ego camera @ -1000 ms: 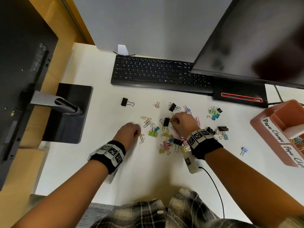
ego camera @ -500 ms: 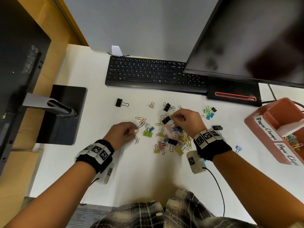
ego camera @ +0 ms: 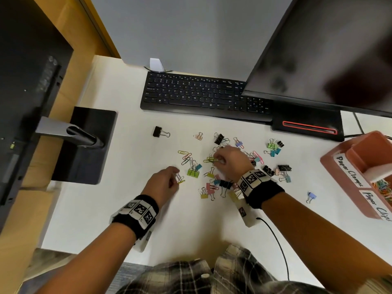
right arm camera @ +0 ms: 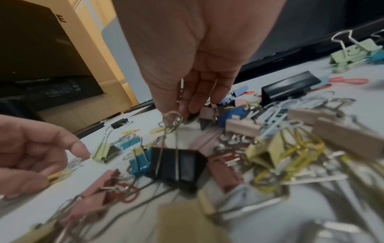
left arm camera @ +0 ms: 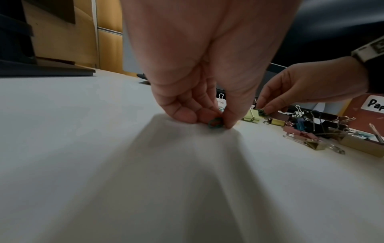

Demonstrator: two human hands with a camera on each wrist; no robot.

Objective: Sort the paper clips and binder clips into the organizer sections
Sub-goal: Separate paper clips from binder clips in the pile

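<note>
A loose pile of coloured binder clips and paper clips (ego camera: 214, 183) lies on the white desk (ego camera: 118, 200). My left hand (ego camera: 177, 177) is at the pile's left edge, fingertips down on the desk, pinching a small bunch of paper clips (ego camera: 180, 178), which also show in the left wrist view (left arm camera: 216, 122) and as yellow clips (right arm camera: 60, 174). My right hand (ego camera: 218, 161) is over the pile's middle and pinches a yellow-green paper clip (ego camera: 210, 160). The right hand (right arm camera: 182, 108) hangs above a black binder clip (right arm camera: 176, 166). The pink organizer (ego camera: 339, 172) stands at the right, labelled "Paper Clamps" and "Paper Clips".
A black keyboard (ego camera: 201, 94) lies behind the pile, with a large monitor (ego camera: 328, 49) above its right end. A second monitor's stand base (ego camera: 84, 145) sits at the left. A lone black binder clip (ego camera: 158, 131) and a blue one (ego camera: 310, 196) lie apart.
My right hand has shifted off the black binder clip and now pinches a yellow-green paper clip. Paper clips now stick out from my left hand's fingertips.
</note>
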